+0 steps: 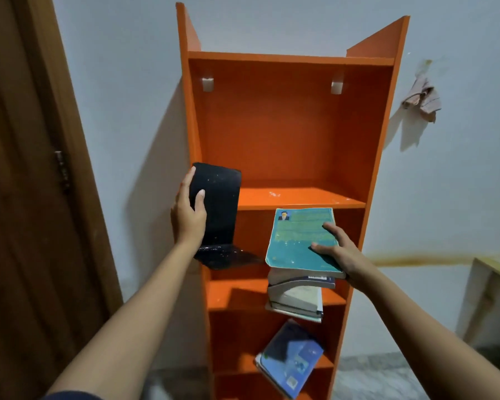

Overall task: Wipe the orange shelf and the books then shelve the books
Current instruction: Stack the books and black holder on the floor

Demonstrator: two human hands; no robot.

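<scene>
Nearest, two bare forearms reached up from the bottom edge; a scrap of dark sleeve was cut off at the lower left corner. The left hand (188, 210) gripped a black L-shaped bookend (218, 215), thumb pressed on its upright plate and fingers curled round the far edge, so the hand was closed on it. The bookend's foot jutted out at the left front edge of the orange shelf (289, 125), dusted with pale specks.

The right hand (337, 251) held a stack of books (299, 284) in front of the middle compartments: thumb and fingers spread flat over the teal cover of the top book (299, 238), palm wrapped round the stack's right side. How many books the stack held could not be told; its lower ones sagged and blurred together. Lower down, a blue book (290, 359) leaned tilted in a lower compartment, its corner overhanging the front.

Beyond the hands, the upper compartment stood open, its board marked with a few pale flecks, two small white brackets (208, 84) high on the back panel. The stack and bookend partly blocked the compartments behind them.

A brown wooden door (26, 197) stood close to the left. On the right wall hung a crumpled cloth (422, 98); a pale table edge (494, 268) was cut off at the frame's right.
</scene>
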